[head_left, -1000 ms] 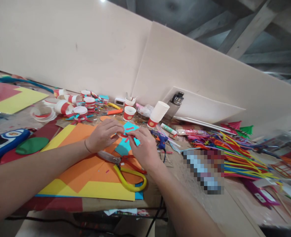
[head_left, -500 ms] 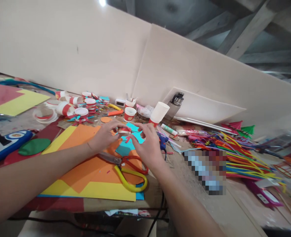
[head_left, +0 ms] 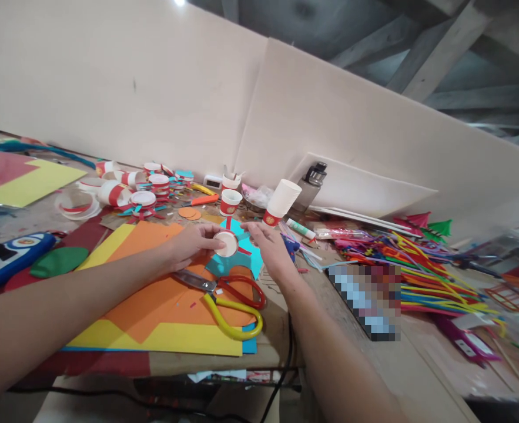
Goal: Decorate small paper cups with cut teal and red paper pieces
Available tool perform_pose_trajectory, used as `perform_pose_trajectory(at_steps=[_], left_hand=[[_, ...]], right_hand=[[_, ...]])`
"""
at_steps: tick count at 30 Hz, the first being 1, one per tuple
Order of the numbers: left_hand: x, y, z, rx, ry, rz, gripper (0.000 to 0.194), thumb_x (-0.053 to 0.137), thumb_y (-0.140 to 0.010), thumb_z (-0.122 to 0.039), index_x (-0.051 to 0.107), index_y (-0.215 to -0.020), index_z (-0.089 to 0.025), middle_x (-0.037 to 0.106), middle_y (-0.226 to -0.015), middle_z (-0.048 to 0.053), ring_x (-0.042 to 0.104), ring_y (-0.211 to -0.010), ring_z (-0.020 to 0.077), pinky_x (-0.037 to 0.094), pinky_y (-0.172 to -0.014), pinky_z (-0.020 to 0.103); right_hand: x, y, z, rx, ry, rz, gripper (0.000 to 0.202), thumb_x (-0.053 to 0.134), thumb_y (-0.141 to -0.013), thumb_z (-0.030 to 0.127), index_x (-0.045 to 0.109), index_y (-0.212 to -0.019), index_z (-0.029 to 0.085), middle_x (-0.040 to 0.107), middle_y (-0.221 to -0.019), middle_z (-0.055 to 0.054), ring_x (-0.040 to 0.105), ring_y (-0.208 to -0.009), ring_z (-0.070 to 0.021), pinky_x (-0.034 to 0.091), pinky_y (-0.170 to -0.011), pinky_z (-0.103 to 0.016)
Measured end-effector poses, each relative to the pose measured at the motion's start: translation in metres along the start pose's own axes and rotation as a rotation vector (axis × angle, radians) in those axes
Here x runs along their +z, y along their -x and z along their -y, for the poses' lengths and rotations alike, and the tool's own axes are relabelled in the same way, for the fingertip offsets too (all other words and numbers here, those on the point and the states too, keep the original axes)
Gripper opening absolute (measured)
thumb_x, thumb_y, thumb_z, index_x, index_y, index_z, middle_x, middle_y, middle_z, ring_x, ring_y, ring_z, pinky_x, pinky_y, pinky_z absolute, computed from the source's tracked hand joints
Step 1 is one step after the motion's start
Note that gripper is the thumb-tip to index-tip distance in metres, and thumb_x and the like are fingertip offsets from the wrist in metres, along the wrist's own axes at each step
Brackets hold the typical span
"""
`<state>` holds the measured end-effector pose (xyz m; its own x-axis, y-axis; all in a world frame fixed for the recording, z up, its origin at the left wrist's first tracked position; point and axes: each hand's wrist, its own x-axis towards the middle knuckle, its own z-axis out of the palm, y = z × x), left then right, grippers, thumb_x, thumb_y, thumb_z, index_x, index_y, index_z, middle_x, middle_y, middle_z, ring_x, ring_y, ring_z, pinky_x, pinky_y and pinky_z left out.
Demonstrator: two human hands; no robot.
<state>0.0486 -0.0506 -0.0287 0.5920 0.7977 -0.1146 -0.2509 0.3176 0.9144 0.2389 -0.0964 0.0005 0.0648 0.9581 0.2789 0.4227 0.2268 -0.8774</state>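
Note:
My left hand (head_left: pixel 195 244) pinches the edge of a cut paper cup piece (head_left: pixel 226 244), whose round white face is turned toward me. Red strips stick out from its rim at the top and lower right. At its right side, my right hand (head_left: pixel 265 244) has thumb and fingers closed on a small blue strip (head_left: pixel 244 235). Beneath the hands lie cyan paper (head_left: pixel 228 264) and orange paper (head_left: pixel 147 299). Large scissors (head_left: pixel 224 299) with one red and one yellow handle rest on the sheets just below.
Finished-looking cup pieces (head_left: pixel 143 200) cluster at the back left. An upright paper cup (head_left: pixel 230 202), a tilted cup stack (head_left: pixel 282 201) and a dark bottle (head_left: pixel 311 187) stand behind. Colourful pipe cleaners (head_left: pixel 435 288) spread at right. A green oval (head_left: pixel 59 261) lies at left.
The cup piece has turned from edge-on to show its round white face. My right fingers have closed in on a blue strip at its side.

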Motion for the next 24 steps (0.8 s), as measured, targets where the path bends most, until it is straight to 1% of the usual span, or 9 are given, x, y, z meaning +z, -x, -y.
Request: perform_pose_trajectory(at_steps=[4,6,9,14,19,24], left_hand=[[0.0007,-0.0009,0.0024,-0.063,0.04,0.025,0.039,0.084,-0.055,-0.015,0.069,-0.09,-0.013,0.071,-0.081,0.007,0.066,-0.068,0.0169,0.052,-0.063,0.027],[0.0009,-0.0013,0.0034,-0.072,0.022,0.033,0.038,0.084,-0.055,-0.015,0.069,-0.09,-0.013,0.072,-0.081,0.007,0.067,-0.069,0.0173,0.053,-0.064,0.027],[0.0007,-0.0008,0.0034,-0.064,-0.052,0.045,0.035,0.082,-0.057,-0.016,0.07,-0.09,-0.014,0.072,-0.083,0.007,0.066,-0.071,0.0164,0.052,-0.065,0.026],[-0.001,0.0005,0.0024,-0.054,-0.204,0.042,0.034,0.08,-0.059,-0.016,0.07,-0.091,-0.015,0.073,-0.084,0.004,0.065,-0.071,0.0145,0.049,-0.065,0.024],[0.0006,0.0003,0.0026,-0.043,-0.209,0.031,0.036,0.081,-0.056,-0.017,0.067,-0.09,-0.014,0.072,-0.082,0.004,0.065,-0.071,0.0142,0.049,-0.066,0.025],[0.0032,0.0011,0.002,-0.03,-0.207,0.016,0.038,0.082,-0.055,-0.017,0.065,-0.089,-0.013,0.072,-0.081,0.004,0.064,-0.069,0.0142,0.049,-0.065,0.025]], right_hand=[[0.0016,-0.0002,-0.0022,0.071,0.022,0.107,0.044,0.047,-0.085,0.054,0.072,-0.087,0.018,0.069,-0.085,-0.004,0.057,-0.075,-0.0168,0.043,-0.07,-0.029],[0.0025,-0.0002,-0.0008,0.062,0.023,0.135,0.042,0.049,-0.084,0.053,0.072,-0.085,0.018,0.069,-0.083,-0.003,0.058,-0.075,-0.0168,0.043,-0.07,-0.029],[0.0037,-0.0011,0.0018,0.046,0.033,0.156,0.037,0.052,-0.083,0.05,0.07,-0.079,0.018,0.067,-0.076,-0.001,0.056,-0.07,-0.0153,0.041,-0.065,-0.026],[0.0068,-0.0027,0.0017,0.042,0.072,0.166,0.03,0.057,-0.079,0.044,0.07,-0.079,0.016,0.065,-0.072,0.0,0.053,-0.065,-0.0127,0.039,-0.062,-0.024],[0.0078,-0.0028,-0.0003,0.088,0.138,0.128,0.027,0.057,-0.076,0.04,0.069,-0.07,0.016,0.061,-0.064,0.001,0.047,-0.059,-0.0111,0.036,-0.057,-0.023],[0.0086,-0.0026,-0.0016,0.117,0.14,0.096,0.026,0.058,-0.074,0.04,0.067,-0.067,0.016,0.057,-0.06,0.002,0.045,-0.057,-0.0104,0.037,-0.057,-0.023]])
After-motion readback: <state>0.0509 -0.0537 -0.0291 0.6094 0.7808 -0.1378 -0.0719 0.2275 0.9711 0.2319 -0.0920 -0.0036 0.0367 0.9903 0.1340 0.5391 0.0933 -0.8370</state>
